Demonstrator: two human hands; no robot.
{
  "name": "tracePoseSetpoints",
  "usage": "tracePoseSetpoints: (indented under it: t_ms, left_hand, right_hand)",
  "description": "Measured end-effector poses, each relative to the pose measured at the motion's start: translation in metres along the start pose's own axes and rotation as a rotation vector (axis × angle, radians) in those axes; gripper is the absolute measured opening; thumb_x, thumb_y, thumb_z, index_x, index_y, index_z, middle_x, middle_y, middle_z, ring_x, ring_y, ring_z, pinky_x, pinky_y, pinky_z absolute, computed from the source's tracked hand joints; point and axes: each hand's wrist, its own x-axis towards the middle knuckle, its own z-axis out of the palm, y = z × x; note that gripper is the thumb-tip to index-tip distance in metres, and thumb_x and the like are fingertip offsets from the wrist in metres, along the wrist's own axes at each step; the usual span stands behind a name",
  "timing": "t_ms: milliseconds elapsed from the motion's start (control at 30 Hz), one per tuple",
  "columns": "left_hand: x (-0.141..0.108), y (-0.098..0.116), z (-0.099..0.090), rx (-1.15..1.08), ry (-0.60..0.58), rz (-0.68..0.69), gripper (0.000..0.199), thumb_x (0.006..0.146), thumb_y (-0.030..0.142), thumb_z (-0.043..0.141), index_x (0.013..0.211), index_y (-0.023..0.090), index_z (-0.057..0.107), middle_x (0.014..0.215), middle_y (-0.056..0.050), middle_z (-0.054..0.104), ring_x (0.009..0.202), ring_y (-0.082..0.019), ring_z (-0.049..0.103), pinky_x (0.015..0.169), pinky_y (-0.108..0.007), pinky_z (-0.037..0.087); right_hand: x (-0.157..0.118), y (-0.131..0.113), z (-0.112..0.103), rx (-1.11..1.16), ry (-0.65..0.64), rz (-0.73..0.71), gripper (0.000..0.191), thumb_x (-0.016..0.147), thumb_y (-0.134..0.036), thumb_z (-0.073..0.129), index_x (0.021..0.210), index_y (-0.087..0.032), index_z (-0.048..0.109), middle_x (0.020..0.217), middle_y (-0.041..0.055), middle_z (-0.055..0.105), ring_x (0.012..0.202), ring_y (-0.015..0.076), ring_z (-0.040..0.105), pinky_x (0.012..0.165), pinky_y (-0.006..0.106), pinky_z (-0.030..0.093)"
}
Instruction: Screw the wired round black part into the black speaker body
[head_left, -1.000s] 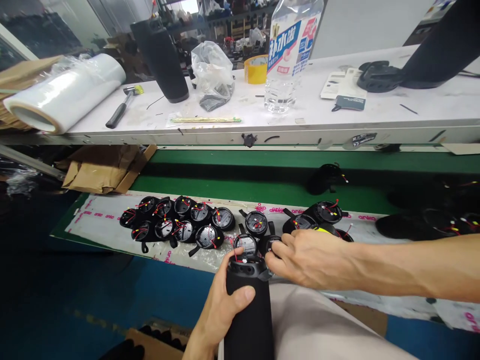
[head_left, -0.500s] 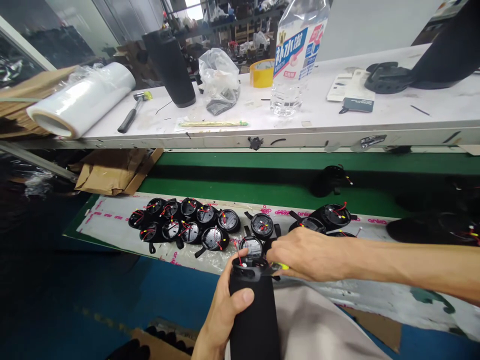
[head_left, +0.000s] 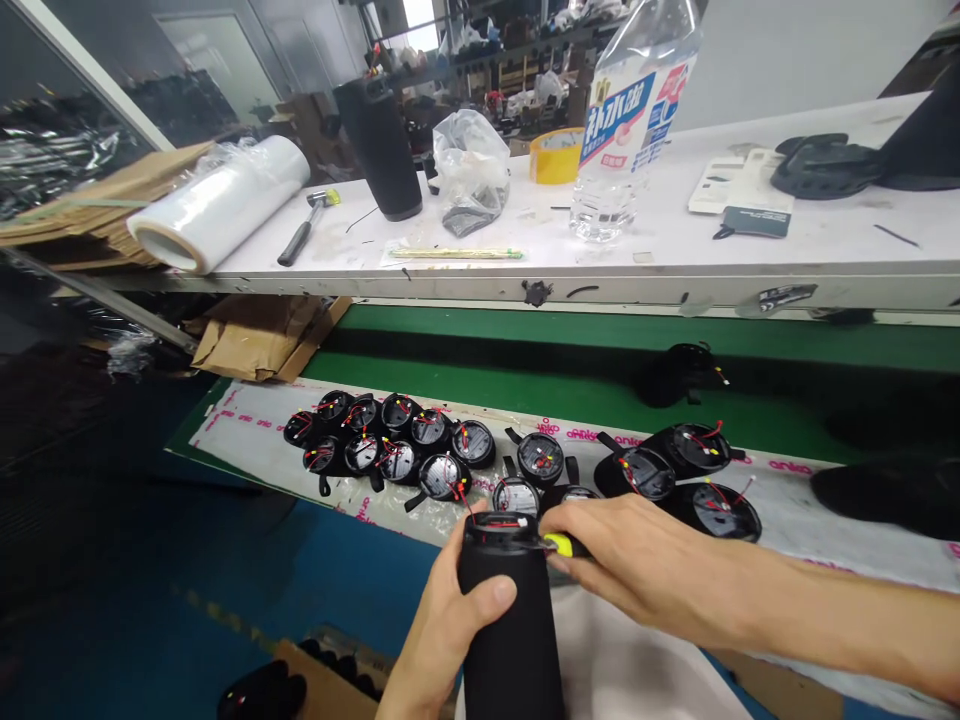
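My left hand (head_left: 457, 620) is wrapped round the upper part of a black cylindrical speaker (head_left: 514, 640), thumb across its front. The speaker stands upright, its open top end facing up, with red wires and a small white connector showing inside the rim. My right hand (head_left: 622, 555) grips a hand tool with a yellow-and-black handle (head_left: 564, 545). Its slim dark tip meets the right side of the speaker's rim; the exact kind of tool cannot be made out. Just behind stand similar black speakers (head_left: 540, 457) with open tops and loose wires.
Several more open speakers (head_left: 397, 460) cluster on the left of the plastic-covered green bench (head_left: 480, 345). The white shelf (head_left: 465, 280) above carries a film roll (head_left: 225, 205), a hammer (head_left: 307, 228), a water bottle (head_left: 622, 140) and yellow tape (head_left: 555, 158). A cardboard box (head_left: 326, 685) is below.
The view has shifted a little left. My right hand has drawn slightly back and lower, so more of the yellow-and-black handle shows. My left hand keeps its hold on the speaker.
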Motion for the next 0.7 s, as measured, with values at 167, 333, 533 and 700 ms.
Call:
tracePoseSetpoints:
  t_ms: [167, 333, 533, 700]
  left_hand:
    - [0.002, 0.0, 0.007, 0.125, 0.054, 0.042, 0.083, 0.072, 0.054, 0.091, 0.143, 0.024, 0.06, 0.137, -0.011, 0.076, 0.135, -0.041, 0.064, 0.119, -0.051, 0.044]
    - [0.003, -0.002, 0.007, 0.237, 0.063, 0.058, 0.083, 0.073, 0.057, 0.089, 0.144, 0.024, 0.06, 0.139, -0.011, 0.074, 0.135, -0.041, 0.062, 0.121, -0.052, 0.039]
    - [0.001, -0.002, 0.011, 0.308, 0.127, 0.107, 0.082, 0.075, 0.057, 0.088, 0.143, 0.023, 0.058, 0.137, -0.012, 0.073, 0.133, -0.04, 0.062, 0.117, -0.052, 0.039]
    - [0.0, -0.002, 0.014, 0.371, 0.162, 0.121, 0.082, 0.076, 0.058, 0.087, 0.143, 0.023, 0.056, 0.14, -0.012, 0.071, 0.135, -0.039, 0.059, 0.119, -0.051, 0.036]
  right_hand:
    - [0.005, -0.001, 0.012, -0.247, 0.083, -0.169, 0.011, 0.11, -0.028, 0.051, 0.108, -0.019, 0.057, 0.088, 0.0027, 0.069, 0.067, 0.0233, 0.065, 0.056, 0.036, 0.036]
    - [0.006, 0.001, 0.017, -0.357, 0.138, -0.258, 0.02, 0.114, -0.027, 0.039, 0.099, -0.021, 0.052, 0.08, 0.001, 0.063, 0.058, 0.0198, 0.058, 0.05, 0.037, 0.024]
    - [0.005, 0.004, 0.017, -0.355, 0.152, -0.26, 0.021, 0.113, -0.025, 0.04, 0.095, -0.021, 0.05, 0.075, 0.0001, 0.061, 0.054, 0.0178, 0.055, 0.05, 0.036, 0.02]
    - [0.005, 0.004, 0.021, -0.343, 0.121, -0.236, 0.013, 0.109, -0.022, 0.048, 0.095, -0.021, 0.05, 0.076, -0.0004, 0.061, 0.055, 0.0169, 0.055, 0.051, 0.036, 0.019]
